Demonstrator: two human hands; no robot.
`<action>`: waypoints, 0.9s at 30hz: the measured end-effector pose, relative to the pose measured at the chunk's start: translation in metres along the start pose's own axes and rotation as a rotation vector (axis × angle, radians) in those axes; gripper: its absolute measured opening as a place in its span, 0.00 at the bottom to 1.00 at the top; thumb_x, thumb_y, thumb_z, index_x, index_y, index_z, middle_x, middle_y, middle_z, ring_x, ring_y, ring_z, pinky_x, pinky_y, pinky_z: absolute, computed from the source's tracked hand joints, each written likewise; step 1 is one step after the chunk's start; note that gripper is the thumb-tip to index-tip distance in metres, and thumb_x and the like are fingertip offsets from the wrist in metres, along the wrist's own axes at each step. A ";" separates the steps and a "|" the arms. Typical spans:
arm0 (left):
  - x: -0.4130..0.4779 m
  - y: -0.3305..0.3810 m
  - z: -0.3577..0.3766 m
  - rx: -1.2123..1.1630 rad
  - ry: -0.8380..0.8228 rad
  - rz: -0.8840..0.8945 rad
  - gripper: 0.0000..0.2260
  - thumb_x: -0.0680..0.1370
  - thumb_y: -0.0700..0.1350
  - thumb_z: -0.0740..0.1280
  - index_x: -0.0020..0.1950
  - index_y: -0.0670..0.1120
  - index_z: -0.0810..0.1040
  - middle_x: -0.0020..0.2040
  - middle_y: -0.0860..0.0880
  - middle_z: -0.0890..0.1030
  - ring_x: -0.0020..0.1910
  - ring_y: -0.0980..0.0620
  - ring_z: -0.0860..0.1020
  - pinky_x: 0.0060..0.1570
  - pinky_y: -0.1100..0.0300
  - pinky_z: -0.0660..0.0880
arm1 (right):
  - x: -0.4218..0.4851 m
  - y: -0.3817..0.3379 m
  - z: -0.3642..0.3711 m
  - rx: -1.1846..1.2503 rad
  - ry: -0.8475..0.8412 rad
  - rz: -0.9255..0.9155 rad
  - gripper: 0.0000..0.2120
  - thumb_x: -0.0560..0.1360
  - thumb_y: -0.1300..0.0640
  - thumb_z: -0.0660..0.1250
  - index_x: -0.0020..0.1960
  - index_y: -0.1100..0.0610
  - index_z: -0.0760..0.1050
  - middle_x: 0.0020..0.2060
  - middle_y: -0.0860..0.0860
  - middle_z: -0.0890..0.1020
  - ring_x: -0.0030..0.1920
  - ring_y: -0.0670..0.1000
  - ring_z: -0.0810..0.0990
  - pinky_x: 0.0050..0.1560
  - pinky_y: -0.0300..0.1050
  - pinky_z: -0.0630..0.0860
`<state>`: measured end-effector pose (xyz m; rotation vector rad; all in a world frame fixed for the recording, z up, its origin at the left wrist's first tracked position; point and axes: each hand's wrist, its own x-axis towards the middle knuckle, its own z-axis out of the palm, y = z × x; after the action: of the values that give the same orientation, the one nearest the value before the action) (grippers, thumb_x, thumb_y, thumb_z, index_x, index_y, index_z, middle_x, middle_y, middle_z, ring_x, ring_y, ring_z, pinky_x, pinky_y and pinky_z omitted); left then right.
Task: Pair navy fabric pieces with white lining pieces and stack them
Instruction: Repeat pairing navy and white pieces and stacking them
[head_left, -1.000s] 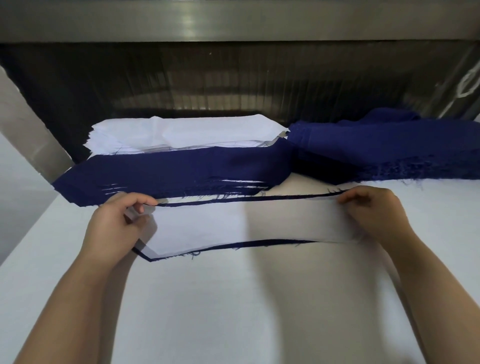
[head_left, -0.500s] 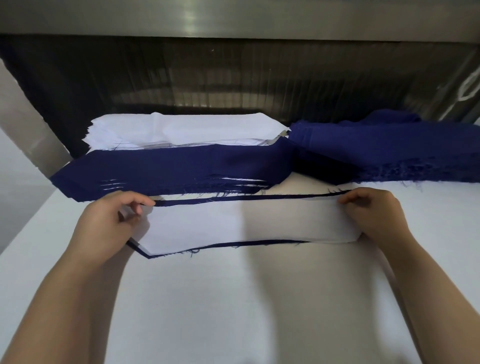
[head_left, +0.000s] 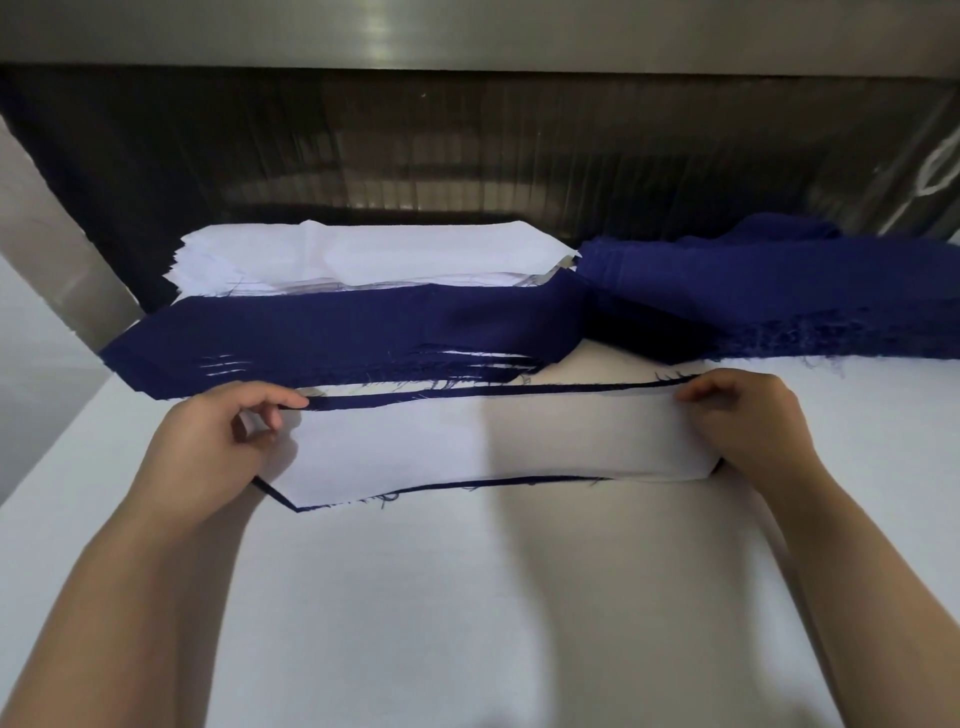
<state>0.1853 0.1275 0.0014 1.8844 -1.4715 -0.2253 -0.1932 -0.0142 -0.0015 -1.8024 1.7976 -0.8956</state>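
A white lining piece (head_left: 493, 447) lies on a navy fabric piece (head_left: 467, 393), whose dark edge shows along the far and near sides. My left hand (head_left: 218, 441) pinches the left end of this pair, thumb and fingers curled on it. At the right end my right hand (head_left: 748, 426) pinches the far corner. Behind them sits a stack of paired navy and white pieces (head_left: 337, 338), a stack of white lining pieces (head_left: 374, 254) and, to the right, a pile of navy pieces (head_left: 779, 291).
The white table (head_left: 493, 597) stretches toward me under my forearms. A dark ribbed wall (head_left: 467, 145) and a metal rail close off the far side. A grey slanted post (head_left: 47, 249) stands at the left.
Both hands and the pair have shifted slightly away from me, toward the paired stack. The grips look the same.
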 end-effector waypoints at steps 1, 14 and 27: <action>0.000 -0.001 0.000 0.001 -0.005 -0.002 0.27 0.70 0.26 0.66 0.42 0.62 0.77 0.39 0.56 0.78 0.31 0.57 0.70 0.34 0.73 0.65 | 0.000 0.000 0.000 -0.001 -0.003 -0.001 0.11 0.71 0.67 0.63 0.41 0.52 0.79 0.34 0.43 0.76 0.40 0.49 0.73 0.44 0.41 0.66; 0.002 -0.002 0.000 0.048 -0.036 0.019 0.39 0.71 0.27 0.68 0.40 0.78 0.73 0.44 0.65 0.76 0.38 0.51 0.72 0.36 0.74 0.65 | 0.004 0.007 0.001 -0.018 0.012 -0.037 0.16 0.71 0.71 0.60 0.41 0.51 0.78 0.38 0.45 0.77 0.43 0.49 0.73 0.44 0.40 0.66; 0.002 -0.009 0.003 0.051 0.010 0.032 0.26 0.72 0.28 0.68 0.42 0.63 0.75 0.43 0.56 0.78 0.44 0.66 0.72 0.40 0.75 0.65 | 0.003 0.009 0.001 -0.030 0.095 -0.112 0.18 0.72 0.74 0.56 0.49 0.57 0.79 0.45 0.48 0.78 0.49 0.47 0.72 0.52 0.37 0.65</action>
<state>0.1911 0.1255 -0.0056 1.8985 -1.5125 -0.1642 -0.1987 -0.0179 -0.0079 -1.9250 1.7905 -1.0177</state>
